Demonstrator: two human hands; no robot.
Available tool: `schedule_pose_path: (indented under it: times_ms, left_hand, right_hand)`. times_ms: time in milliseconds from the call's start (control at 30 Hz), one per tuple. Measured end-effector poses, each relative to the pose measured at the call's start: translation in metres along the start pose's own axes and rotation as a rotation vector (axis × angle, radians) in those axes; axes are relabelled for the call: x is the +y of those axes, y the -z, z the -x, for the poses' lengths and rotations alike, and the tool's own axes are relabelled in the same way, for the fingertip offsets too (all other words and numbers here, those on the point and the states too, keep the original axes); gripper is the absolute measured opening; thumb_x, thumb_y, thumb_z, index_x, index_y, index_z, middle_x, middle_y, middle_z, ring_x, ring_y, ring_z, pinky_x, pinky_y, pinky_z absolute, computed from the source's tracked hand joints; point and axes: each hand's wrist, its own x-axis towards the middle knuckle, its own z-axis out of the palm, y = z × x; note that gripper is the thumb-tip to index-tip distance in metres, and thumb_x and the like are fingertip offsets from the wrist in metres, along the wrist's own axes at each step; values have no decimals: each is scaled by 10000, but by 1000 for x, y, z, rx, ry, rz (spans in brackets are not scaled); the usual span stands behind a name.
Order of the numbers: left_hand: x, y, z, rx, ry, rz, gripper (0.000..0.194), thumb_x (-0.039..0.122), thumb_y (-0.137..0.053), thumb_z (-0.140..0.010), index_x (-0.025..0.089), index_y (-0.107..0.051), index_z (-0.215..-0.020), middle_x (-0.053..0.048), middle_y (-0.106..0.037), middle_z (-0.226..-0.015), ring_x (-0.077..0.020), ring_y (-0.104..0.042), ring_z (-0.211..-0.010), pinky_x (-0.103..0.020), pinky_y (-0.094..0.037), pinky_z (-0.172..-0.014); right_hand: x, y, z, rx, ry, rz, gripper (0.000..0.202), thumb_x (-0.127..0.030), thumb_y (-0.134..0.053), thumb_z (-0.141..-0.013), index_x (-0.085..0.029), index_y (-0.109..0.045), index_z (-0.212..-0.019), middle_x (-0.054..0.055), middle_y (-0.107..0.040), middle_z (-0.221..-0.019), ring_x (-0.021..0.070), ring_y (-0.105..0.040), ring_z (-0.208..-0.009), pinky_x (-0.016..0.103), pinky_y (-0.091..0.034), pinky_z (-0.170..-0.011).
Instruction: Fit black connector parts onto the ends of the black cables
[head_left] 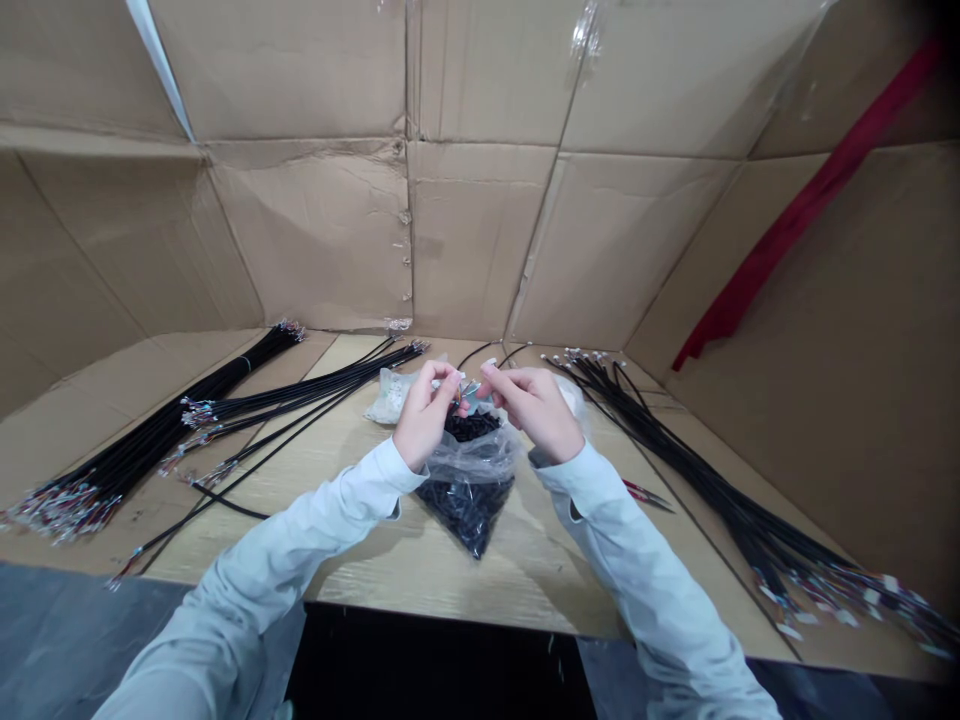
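My left hand (424,418) pinches the coloured wires (469,388) at a cable's end between thumb and forefinger. Facing it, my right hand (541,408) is closed with thumb and finger on a small white connector (489,364). The fingertips of both hands are close together, and how the wires and the connector meet is too small to make out. Just beneath them, an open clear plastic bag (491,462) holds many small black parts (466,505). Part of the black cable (474,352) shows behind the fingers.
Bundles of black cables with coloured wire ends lie left (161,430) and right (675,470); a looser cable group (322,395) lies centre-left. A bag of pale parts (390,397) stands behind my left hand. Red-handled pliers or snips (646,494) lie right. Cardboard walls (480,240) enclose the table.
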Motion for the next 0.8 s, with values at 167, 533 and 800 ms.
schedule_pose_path:
  times_ms: [167, 533, 800]
  left_hand:
    - [-1, -1, 2, -1, 8, -1, 196, 339, -515, -781, 167, -427, -809, 31, -455, -762, -53, -505, -568, -195, -440, -536]
    - [-2, 1, 0, 3, -3, 28, 209, 351, -517, -779, 161, -433, -806, 33, -456, -701, -64, -506, -560, -202, -431, -529]
    - [-3, 2, -3, 71, 32, 83, 238, 372, -539, -764, 166, -427, -801, 42, -454, -636, -67, -491, -540, -197, -406, -520]
  right_hand:
    - [1, 0, 0, -18, 28, 87, 464, -503, -484, -742, -84, -670, -672, -14, -406, -454, 29, -318, -424, 180, -205, -439]
    - [-6, 0, 3, -58, 104, -22, 322, -364, -530, -744, -83, -686, -746, 6, -525, -504, 34, -378, -448, 167, -287, -459]
    - [-4, -1, 4, -34, 158, 66, 247, -316, -554, -752, -107, -683, -765, 35, -607, -623, 55, -468, -522, 171, -346, -506]
